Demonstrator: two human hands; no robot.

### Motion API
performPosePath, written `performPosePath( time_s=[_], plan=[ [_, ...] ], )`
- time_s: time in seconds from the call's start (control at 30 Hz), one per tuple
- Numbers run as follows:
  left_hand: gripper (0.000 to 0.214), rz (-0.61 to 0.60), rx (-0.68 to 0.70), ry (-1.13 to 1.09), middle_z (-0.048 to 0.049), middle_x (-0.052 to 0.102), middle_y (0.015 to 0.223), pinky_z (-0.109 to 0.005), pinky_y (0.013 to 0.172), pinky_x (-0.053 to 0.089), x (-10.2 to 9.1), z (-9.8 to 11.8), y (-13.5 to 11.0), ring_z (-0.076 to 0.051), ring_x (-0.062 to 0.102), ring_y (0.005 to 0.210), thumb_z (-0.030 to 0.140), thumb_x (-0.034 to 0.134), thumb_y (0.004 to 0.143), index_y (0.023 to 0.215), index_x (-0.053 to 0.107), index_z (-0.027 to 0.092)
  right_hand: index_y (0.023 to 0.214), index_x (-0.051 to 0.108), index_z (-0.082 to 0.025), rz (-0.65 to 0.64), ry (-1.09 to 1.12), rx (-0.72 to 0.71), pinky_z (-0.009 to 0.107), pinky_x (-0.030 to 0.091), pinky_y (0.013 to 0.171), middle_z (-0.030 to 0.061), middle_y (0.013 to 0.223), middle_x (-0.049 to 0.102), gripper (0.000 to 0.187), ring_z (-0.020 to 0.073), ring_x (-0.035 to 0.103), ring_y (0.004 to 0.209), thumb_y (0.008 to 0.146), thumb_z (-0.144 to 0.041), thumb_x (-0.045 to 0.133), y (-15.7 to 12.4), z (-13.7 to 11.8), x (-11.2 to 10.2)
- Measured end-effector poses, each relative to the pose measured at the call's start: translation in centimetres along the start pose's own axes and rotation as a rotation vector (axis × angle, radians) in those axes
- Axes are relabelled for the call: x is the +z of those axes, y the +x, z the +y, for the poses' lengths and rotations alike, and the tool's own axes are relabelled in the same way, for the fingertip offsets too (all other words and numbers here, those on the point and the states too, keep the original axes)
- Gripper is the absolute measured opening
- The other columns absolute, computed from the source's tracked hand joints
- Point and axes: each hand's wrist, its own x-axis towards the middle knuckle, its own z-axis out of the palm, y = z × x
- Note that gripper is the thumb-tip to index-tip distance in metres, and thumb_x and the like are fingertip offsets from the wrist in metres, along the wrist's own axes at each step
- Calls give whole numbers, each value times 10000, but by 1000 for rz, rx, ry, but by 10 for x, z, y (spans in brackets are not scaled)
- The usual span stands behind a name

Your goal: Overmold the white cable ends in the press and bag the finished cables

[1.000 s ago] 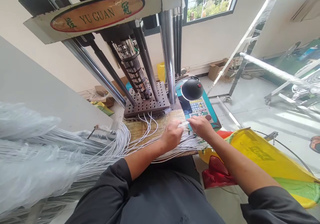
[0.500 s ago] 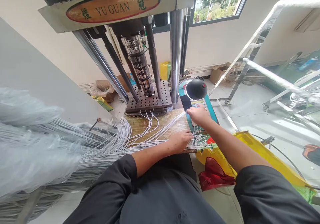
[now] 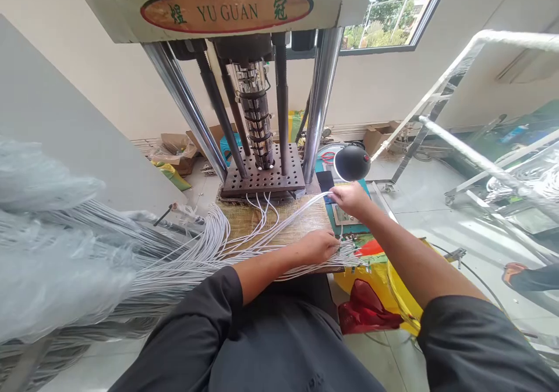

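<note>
A thick bundle of white cables runs from the left across a worn wooden bench top in front of me. My left hand lies closed over the cable ends at the bench's right edge. Further back, my right hand pinches a few white cables and holds them lifted off the bundle, close to the black round lamp head. Several cable ends lie curved under the perforated steel plate of the YU GUAN press.
Steel columns and a ribbed barrel rise from the plate. A teal control panel sits right of the bench. Yellow and red bags hang below it. Plastic-wrapped cable stock fills the left. A metal rack stands at right.
My right hand has drawn a few cables out of the bundle and carried them back and up toward the lamp. My left hand slid toward me along the cable ends and stayed there.
</note>
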Motion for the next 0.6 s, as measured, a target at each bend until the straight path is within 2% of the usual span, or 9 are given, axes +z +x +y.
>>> performPosePath(
  time_s=[0.1, 0.2, 0.23, 0.3, 0.37, 0.4, 0.47, 0.53, 0.6],
  plan=[
    [255, 167, -29, 111, -90, 655, 840, -337, 847, 481, -16, 7, 2, -212, 612, 878, 247, 478, 954, 814, 677, 170, 779, 733, -189, -149, 71, 41, 310, 311, 632, 78, 748, 720, 245, 193, 583, 698, 869, -343, 565, -6, 0, -6],
    [242, 406, -171, 214, -152, 641, 1137, -434, 996, 448, -33, 1, 16, -283, 563, 1136, 262, 540, 923, 1108, 659, 160, 746, 725, -193, -189, 129, 26, 284, 353, 601, 32, 679, 697, 196, 157, 567, 637, 830, -279, 571, -15, -4, -13],
    [308, 412, -223, 197, -160, 621, 1208, -433, 1001, 452, -38, -4, 23, -288, 554, 1163, 250, 574, 896, 1184, 632, 159, 770, 731, -188, -185, 183, 33, 279, 378, 600, 25, 674, 693, 192, 152, 568, 627, 823, -266, 564, -20, -6, -16],
    [345, 299, -278, 50, -128, 647, 1182, -364, 937, 489, -45, -18, 40, -250, 596, 1083, 216, 594, 861, 1201, 632, 168, 875, 747, -180, -113, 318, 37, 287, 454, 651, 32, 749, 714, 195, 167, 608, 677, 776, -247, 593, -31, -9, -21],
    [231, 187, -300, -155, -66, 700, 1020, -293, 833, 501, -48, -32, 52, -199, 630, 928, 232, 555, 883, 1065, 688, 183, 1049, 739, -190, 63, 423, 51, 342, 521, 805, 69, 959, 737, 355, 220, 663, 860, 705, -230, 656, -47, -10, -21],
    [202, 174, -318, -237, -44, 705, 929, -275, 782, 493, -49, -37, 56, -182, 629, 855, 260, 535, 899, 974, 705, 181, 1150, 711, -202, 179, 449, 93, 381, 524, 886, 92, 1092, 720, 469, 251, 661, 980, 683, -232, 685, -56, -10, -18],
    [255, 211, -361, -348, -22, 676, 768, -260, 690, 459, -49, -40, 58, -162, 601, 734, 330, 526, 908, 810, 695, 165, 1329, 610, -212, 373, 543, 275, 442, 520, 958, 134, 1280, 649, 666, 290, 633, 1119, 679, -287, 739, -76, -10, -8],
    [330, 217, -392, -463, -3, 612, 628, -247, 608, 416, -49, -37, 55, -138, 557, 617, 384, 532, 904, 695, 648, 156, 1453, 481, -182, 424, 788, 488, 468, 549, 925, 166, 1261, 658, 830, 296, 663, 1077, 705, -394, 770, -91, -12, 6],
    [370, 172, -404, -611, 11, 572, 553, -227, 558, 386, -48, -29, 50, -112, 522, 533, 417, 531, 903, 652, 608, 156, 1512, 383, -137, 386, 1100, 586, 473, 566, 900, 145, 1071, 732, 954, 274, 708, 939, 715, -467, 790, -100, -19, 17]
  ],
)
